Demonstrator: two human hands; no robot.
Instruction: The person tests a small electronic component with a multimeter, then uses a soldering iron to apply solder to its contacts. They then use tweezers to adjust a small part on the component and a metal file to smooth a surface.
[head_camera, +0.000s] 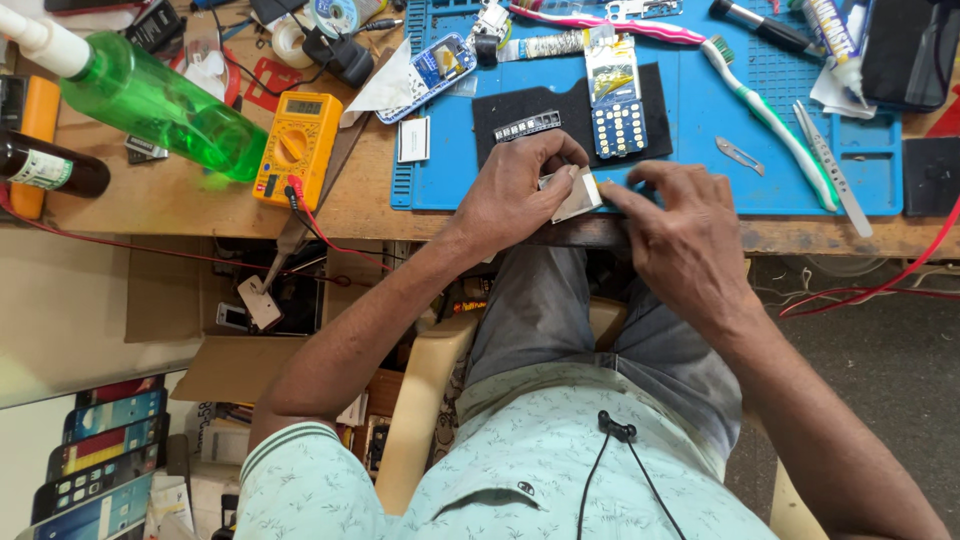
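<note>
- Down at the near edge of the blue work mat (690, 130), both hands meet over a small flat grey-white panel (578, 196).
- Left hand (520, 190): fingers curled, thumb and forefinger pinching the panel's left side; panel tilted, its lower corner over the wooden bench edge (360, 205).
- Right hand (680, 215): fingers bent and spread, forefinger tip pressed against the panel's right edge; cannot tell whether the thumb is under it.
- Just beyond the hands, a black pad (520, 110) on the mat carries an opened phone circuit board with a blue keypad grid (617, 112) and a narrow strip of keys (527, 126).
- Right of the hands on the mat: a small scalpel blade (738, 155), a green-and-white toothbrush (775, 125), metal tweezers (830, 165).
- Left, off the mat: a yellow multimeter (297, 147) with red lead, a green plastic bottle (160, 105) lying on its side, a dark brown bottle (50, 170).
- Below the bench, an open cardboard box (230, 370) and a stack of phones (100, 460) at lower left.
</note>
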